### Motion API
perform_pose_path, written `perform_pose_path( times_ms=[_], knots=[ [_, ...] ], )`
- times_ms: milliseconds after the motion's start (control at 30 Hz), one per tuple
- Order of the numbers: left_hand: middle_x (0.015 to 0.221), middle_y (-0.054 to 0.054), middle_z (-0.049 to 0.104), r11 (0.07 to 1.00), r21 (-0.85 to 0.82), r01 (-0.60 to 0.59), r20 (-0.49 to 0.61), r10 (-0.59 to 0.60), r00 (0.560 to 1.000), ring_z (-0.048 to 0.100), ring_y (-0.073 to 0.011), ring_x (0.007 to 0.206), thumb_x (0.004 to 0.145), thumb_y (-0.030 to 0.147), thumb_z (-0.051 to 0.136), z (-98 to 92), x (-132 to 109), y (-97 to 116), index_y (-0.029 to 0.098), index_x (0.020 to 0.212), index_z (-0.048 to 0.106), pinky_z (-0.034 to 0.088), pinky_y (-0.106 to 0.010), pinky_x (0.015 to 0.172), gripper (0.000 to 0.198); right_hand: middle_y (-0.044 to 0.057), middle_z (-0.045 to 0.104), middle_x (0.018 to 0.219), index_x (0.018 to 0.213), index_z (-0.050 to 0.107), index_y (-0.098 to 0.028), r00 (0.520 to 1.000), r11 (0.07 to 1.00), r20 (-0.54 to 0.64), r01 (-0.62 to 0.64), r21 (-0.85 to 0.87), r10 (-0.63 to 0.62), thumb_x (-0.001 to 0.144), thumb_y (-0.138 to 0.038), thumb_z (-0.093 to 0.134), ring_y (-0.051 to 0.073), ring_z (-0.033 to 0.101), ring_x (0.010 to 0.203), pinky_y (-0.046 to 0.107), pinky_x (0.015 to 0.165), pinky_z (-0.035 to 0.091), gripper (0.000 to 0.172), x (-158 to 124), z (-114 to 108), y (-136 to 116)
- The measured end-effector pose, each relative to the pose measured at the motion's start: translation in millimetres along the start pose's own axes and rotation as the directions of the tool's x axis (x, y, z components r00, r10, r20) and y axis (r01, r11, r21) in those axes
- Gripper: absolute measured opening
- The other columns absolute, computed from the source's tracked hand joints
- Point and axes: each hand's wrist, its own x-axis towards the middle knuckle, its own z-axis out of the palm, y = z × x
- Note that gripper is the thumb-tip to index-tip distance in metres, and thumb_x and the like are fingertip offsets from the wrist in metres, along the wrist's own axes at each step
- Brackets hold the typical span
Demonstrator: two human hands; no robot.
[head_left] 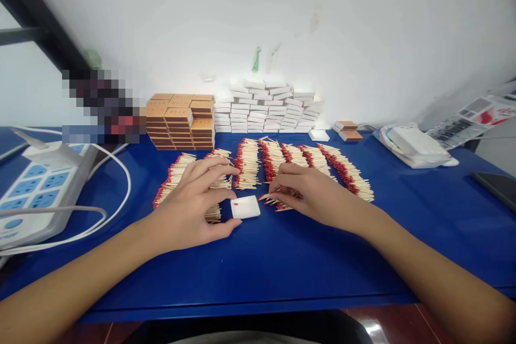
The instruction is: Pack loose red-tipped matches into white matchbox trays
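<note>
My left hand [197, 199] has its thumb and index finger at the near and far sides of a small white matchbox tray [250, 207], gripping its left end. The tray lies open side up, with a red match head showing inside near its left edge. To the right, my right hand [306, 191] is closed in a pinch on a few matches [265, 196], their red heads pointing left toward the tray. Around both hands lie rows of loose red-tipped matches [246, 164]; my hands cover parts of the rows.
Behind the rows stand stacked orange-brown matchboxes [179, 118] and a pile of white trays [266, 110] against the wall. One tray [318, 135] and two matchboxes [347, 130] sit to their right. A power strip [40, 188] with white cables is left; plastic packs [415, 145] lie right.
</note>
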Motion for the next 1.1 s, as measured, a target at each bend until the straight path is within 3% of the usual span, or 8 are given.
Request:
perform_pose_path(
  times_ms=[300,467,667,833,1100],
  knots=[
    [0.138,-0.012,0.068,1.000,-0.006,0.010,0.009,-0.010,1.000,0.056,-0.0344,0.138,0.089,0.035,0.080,0.5,-2.7,1.6,0.022,0.102,0.075,0.046,-0.057,0.114,0.019,0.006,0.064,0.096,0.104,0.075,-0.020,0.999,0.998,-0.024,0.030,-0.048,-0.031,0.108,-0.029,0.058,0.019,0.062,0.083,0.033,0.074,0.047,0.020,1.1,5.1,2.8],
    [0.138,-0.013,0.068,1.000,-0.007,0.010,-0.004,-0.010,1.000,0.055,-0.0350,0.139,0.089,0.036,0.080,1.5,-1.5,-0.6,0.021,0.102,0.075,0.045,-0.058,0.117,0.021,0.006,0.063,0.094,0.102,0.075,-0.020,0.991,0.999,-0.128,0.050,0.005,-0.049,0.107,-0.028,0.060,0.018,0.061,0.081,0.032,0.072,0.047,0.018,0.9,4.5,2.3],
    [0.135,-0.013,0.069,1.000,-0.014,0.017,-0.016,-0.017,1.000,0.057,-0.0354,0.138,0.088,0.037,0.082,4.9,-2.9,-4.5,0.020,0.101,0.075,0.046,-0.058,0.117,0.022,0.002,0.057,0.083,0.098,0.076,-0.023,0.967,0.988,-0.248,-0.021,0.155,0.059,0.103,-0.033,0.067,0.016,0.053,0.071,0.029,0.062,0.043,0.015,4.1,2.9,-7.7],
    [0.137,-0.012,0.068,0.999,-0.022,0.038,-0.006,-0.039,0.999,0.056,-0.0356,0.138,0.088,0.038,0.082,5.6,-3.5,-2.3,0.022,0.103,0.076,0.045,-0.059,0.117,0.022,0.001,0.059,0.083,0.096,0.078,-0.022,0.975,0.968,-0.199,-0.048,0.246,0.099,0.101,-0.028,0.069,0.014,0.054,0.069,0.027,0.060,0.043,0.011,5.1,12.1,-23.7],
    [0.137,-0.013,0.068,0.999,-0.028,0.035,-0.006,-0.035,0.999,0.055,-0.0352,0.139,0.088,0.037,0.082,7.8,-3.1,0.7,0.021,0.105,0.075,0.045,-0.060,0.117,0.024,0.001,0.059,0.083,0.098,0.079,-0.021,0.985,0.972,-0.163,-0.021,0.234,0.060,0.099,-0.021,0.069,0.012,0.054,0.070,0.027,0.062,0.042,0.010,7.8,26.7,-34.0]
  ],
)
